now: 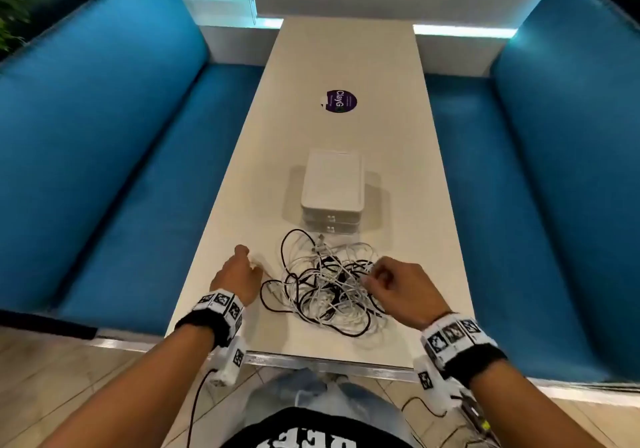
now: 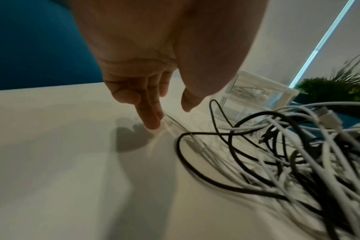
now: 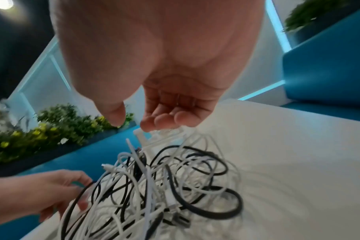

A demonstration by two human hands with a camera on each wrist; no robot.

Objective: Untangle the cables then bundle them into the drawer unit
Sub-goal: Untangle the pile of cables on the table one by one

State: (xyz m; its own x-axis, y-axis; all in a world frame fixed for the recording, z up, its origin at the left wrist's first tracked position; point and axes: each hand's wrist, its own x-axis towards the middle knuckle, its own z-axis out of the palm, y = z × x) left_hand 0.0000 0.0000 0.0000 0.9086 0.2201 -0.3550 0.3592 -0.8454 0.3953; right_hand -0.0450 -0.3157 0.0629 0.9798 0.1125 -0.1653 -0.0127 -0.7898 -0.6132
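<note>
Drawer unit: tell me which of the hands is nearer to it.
Right, narrowly. The right hand hovers over the cable tangle just before the drawer unit; the left hand sits left of the tangle.

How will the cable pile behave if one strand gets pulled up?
The cable pile likely lifts as a clump: black and white strands loop through each other. The strands look thin and floppy, so they should sag and trail over the table. The pile probably drags rather than rolls, perhaps toward the drawer unit just behind it.
</note>
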